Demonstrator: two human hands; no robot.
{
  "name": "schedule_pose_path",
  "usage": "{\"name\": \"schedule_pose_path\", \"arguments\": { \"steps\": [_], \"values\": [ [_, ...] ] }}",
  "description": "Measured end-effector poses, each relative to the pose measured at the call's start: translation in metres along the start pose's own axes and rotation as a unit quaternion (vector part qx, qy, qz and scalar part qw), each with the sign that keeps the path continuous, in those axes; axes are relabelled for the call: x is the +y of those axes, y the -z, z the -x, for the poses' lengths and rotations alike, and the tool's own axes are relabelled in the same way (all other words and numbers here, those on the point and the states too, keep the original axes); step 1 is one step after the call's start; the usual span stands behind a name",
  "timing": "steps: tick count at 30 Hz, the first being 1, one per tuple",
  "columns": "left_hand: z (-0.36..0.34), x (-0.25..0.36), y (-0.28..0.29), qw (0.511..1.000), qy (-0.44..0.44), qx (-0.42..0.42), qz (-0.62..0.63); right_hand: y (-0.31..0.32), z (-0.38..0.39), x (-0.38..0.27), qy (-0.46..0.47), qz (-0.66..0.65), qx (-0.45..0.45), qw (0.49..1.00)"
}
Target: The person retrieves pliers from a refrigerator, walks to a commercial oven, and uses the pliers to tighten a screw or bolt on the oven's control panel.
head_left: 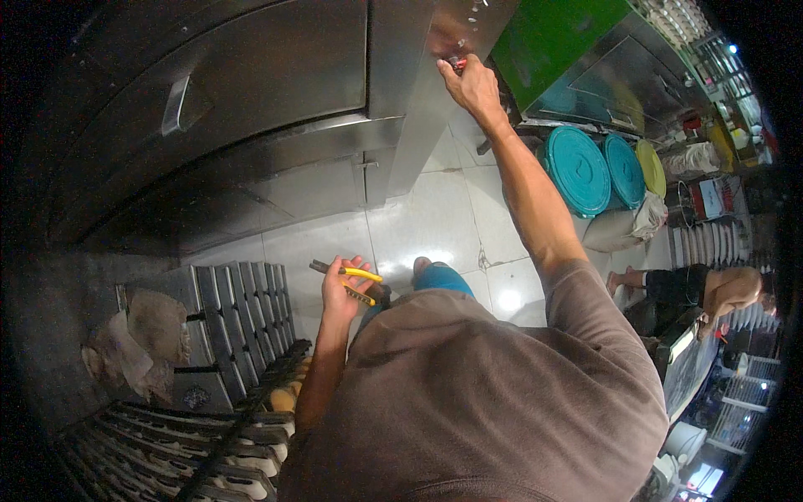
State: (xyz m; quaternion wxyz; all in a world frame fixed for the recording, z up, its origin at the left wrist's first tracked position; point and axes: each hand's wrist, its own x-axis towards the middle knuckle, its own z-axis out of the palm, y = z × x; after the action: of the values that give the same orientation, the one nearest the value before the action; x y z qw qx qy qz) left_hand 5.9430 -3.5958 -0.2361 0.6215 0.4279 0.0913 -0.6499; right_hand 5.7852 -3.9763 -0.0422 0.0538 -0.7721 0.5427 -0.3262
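Note:
My left hand (335, 294) is low in front of my body, its fingers curled round a pair of pliers (363, 274) with yellow and black handles; the dark jaws point left. My right arm is stretched far forward. At its end my right hand (475, 86) grips a small red piece (457, 64) against the front of a steel panel (449, 33). The fingers hide most of that piece, so I cannot tell whether it is a knob or something loose. Small pale fittings show on the panel just above the hand.
A large steel cabinet (276, 58) with a handled door fills the front left. Metal trays (238, 309) stand racked at the left, with a cloth (138, 351) beside them. Teal lidded bins (577, 171) stand by a green panel (552, 42). Another person (723, 293) works at far right.

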Motion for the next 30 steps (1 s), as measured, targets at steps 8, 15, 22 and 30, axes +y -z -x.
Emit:
{"name": "schedule_pose_path", "arguments": {
  "steps": [8, 15, 22, 30],
  "values": [
    [-0.002, -0.013, -0.005, 0.999, -0.011, 0.026, -0.031, 0.006, 0.003, 0.002, -0.015, -0.092, 0.011, 0.996],
    [-0.029, -0.041, -0.039, 0.997, 0.02, -0.016, -0.078, 0.024, 0.009, 0.007, -0.061, -0.151, -0.029, 0.986],
    [-0.057, -0.086, -0.138, 0.989, 0.033, -0.065, -0.126, 0.072, 0.064, 0.072, -0.072, -0.234, -0.124, 0.962],
    [-0.115, -0.198, -0.301, 0.961, 0.085, -0.115, -0.235, 0.087, 0.236, 0.26, -0.182, -0.383, -0.442, 0.79]
  ]
}}
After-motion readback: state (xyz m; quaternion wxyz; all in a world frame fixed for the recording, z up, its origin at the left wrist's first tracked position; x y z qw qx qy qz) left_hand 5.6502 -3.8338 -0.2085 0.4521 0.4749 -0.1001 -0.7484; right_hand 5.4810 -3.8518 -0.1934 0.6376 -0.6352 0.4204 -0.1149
